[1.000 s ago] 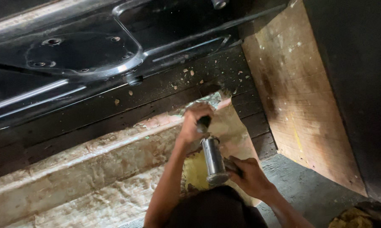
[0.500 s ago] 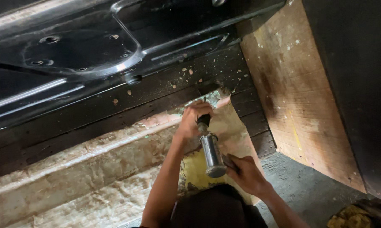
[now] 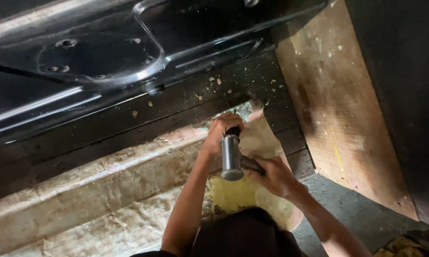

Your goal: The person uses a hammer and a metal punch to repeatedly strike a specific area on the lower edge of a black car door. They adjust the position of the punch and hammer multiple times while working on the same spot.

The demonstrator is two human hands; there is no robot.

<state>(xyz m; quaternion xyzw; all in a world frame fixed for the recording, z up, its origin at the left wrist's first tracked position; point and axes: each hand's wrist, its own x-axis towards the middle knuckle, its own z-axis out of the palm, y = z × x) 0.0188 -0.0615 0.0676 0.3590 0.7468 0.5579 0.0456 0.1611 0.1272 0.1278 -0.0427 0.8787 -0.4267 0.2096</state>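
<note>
My left hand (image 3: 220, 133) is closed around a dark-handled chisel (image 3: 233, 130), whose tip is hidden against the pale, flaking layer (image 3: 262, 138) on the dark panel. My right hand (image 3: 275, 177) grips the handle of a hammer. Its silver cylindrical head (image 3: 231, 157) sits right behind the chisel's end, close to my left hand. A yellowish scraped patch (image 3: 233, 195) lies under both hands.
A glossy black metal panel (image 3: 100, 57) with bolt holes spans the top. Dark ribbed boards (image 3: 176, 109) carry scattered chips. A worn wooden board (image 3: 338, 114) stands at the right, and a crusted pale strip (image 3: 81, 195) runs along the lower left.
The hammer head has moved up and slightly left, closer to the chisel and my left hand. My left hand has stayed in about the same place.
</note>
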